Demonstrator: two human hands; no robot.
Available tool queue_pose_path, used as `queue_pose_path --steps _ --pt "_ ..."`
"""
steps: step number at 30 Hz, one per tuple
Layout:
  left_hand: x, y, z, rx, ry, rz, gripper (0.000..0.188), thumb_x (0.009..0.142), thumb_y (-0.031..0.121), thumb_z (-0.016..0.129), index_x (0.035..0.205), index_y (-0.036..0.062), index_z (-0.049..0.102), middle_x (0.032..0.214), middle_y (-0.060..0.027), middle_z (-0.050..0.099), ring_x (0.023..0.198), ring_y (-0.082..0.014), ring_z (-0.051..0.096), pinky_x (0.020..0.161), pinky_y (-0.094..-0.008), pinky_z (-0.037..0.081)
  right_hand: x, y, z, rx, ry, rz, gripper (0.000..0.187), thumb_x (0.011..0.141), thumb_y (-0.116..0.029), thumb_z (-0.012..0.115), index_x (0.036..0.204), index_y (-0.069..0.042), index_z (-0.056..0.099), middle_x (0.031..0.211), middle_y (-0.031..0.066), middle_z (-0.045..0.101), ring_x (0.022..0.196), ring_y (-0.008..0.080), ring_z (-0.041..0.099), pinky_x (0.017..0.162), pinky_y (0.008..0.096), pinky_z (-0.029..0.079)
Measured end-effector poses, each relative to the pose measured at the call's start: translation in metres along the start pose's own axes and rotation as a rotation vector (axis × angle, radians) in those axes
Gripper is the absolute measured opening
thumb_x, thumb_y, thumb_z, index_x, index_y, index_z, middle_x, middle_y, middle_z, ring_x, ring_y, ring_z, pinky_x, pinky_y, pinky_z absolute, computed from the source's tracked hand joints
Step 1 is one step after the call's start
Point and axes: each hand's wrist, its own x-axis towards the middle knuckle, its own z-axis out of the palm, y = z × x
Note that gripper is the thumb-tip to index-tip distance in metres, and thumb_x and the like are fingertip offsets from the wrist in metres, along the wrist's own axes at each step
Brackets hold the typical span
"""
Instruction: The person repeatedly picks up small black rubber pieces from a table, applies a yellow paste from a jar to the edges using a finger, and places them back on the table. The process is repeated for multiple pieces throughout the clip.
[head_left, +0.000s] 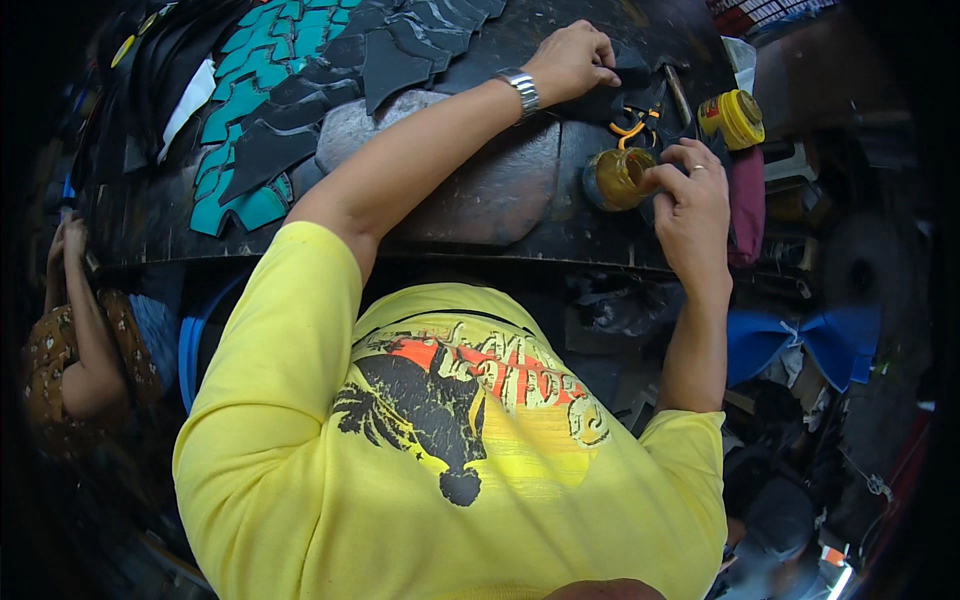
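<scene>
My left hand is over the far part of the dark worktable, with its fingers curled down against a dark, flat piece. Whatever is between those fingers cannot be made out against the black. At the near right, my right hand is closed, its thumb and fingertips at the mouth of an open jar smeared with amber, glue-like stuff. Anything pinched there is hidden. Just beyond the jar lie orange-handled pliers or cutters, and past them a rod-like tool handle.
Black cut-out sheets and teal ones overlap at the far left. A worn slab lies before me. A yellow tub and maroon cloth sit at the right edge. Another person's hands are at the left.
</scene>
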Motion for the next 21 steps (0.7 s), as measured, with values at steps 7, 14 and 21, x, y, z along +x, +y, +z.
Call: queue_pose_path --steps 7,14,21 --pt "-0.06 0.023 -0.08 -0.65 -0.002 -0.244 0.041 0.083 0.029 0.081 0.115 0.0049 0.069 0.104 -0.0064 0.067 0.094 -0.0166 0.067 0.085 -0.0286 0.055 -0.012 -0.034 -0.015 0.53 0.407 0.103 0.034 0.08 0.015 0.059 0.106 -0.003 0.07 0.113 0.0103 0.06 0.108 0.0223 0.059 0.095 0.0315 0.046" --pt "-0.14 0.059 -0.116 -0.962 -0.34 -0.511 0.028 0.093 0.022 0.071 0.107 -0.0022 0.07 0.092 0.0007 0.069 0.078 -0.0047 0.06 0.07 -0.0223 0.051 -0.015 -0.064 0.022 0.963 0.289 0.146 0.04 0.085 0.015 0.056 0.116 -0.005 0.07 0.12 0.0072 0.056 0.107 0.0141 0.056 0.092 0.027 0.045" --pt "-0.167 0.066 -0.119 -0.909 -0.344 -0.48 0.029 0.094 0.016 0.07 0.115 -0.0029 0.069 0.098 -0.0028 0.072 0.087 -0.0058 0.064 0.08 -0.0211 0.052 -0.01 -0.073 0.034 0.912 0.174 0.093 0.044 0.083 0.017 0.055 0.115 -0.008 0.072 0.121 0.0077 0.055 0.109 0.0179 0.057 0.09 0.0292 0.047"
